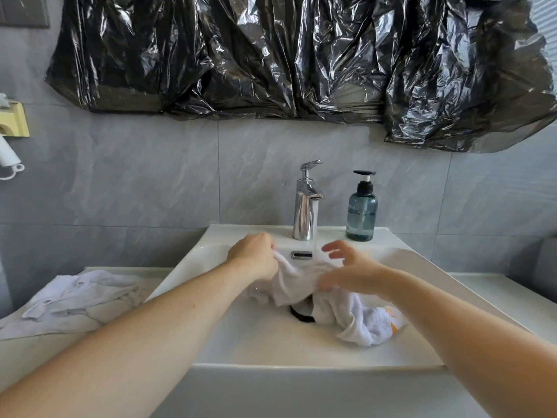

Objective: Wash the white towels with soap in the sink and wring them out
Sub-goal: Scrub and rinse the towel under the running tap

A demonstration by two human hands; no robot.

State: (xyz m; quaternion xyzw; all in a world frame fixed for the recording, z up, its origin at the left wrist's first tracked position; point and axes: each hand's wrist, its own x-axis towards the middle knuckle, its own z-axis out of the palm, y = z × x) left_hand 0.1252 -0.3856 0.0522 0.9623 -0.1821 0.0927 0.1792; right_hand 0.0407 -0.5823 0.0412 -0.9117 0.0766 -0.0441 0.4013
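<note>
White glazed ceramic forms the sink (241,342), a squarish basin with a smooth, glossy wall and a dark round drain (301,315) near its middle. Over the drain lies the towel (355,315), soft wet terry, bunched and crumpled, with small orange marks on its right end. The left hand (256,256) grips one raised corner of it with curled fingers; the right hand (354,271) pinches a fold with its thumb against the cloth while its other fingers spread loose above. To the left of the left hand, on the pale veined counter (45,351), a second heap of thin white cloths (75,297) lies rumpled. Beyond both hands a chrome tap (306,203) runs water down between them, and just right of it stands a blue-grey translucent pump bottle (361,212); its label is too small to read. Crinkled black plastic sheeting (286,55) hangs on the grey tiled wall.
</note>
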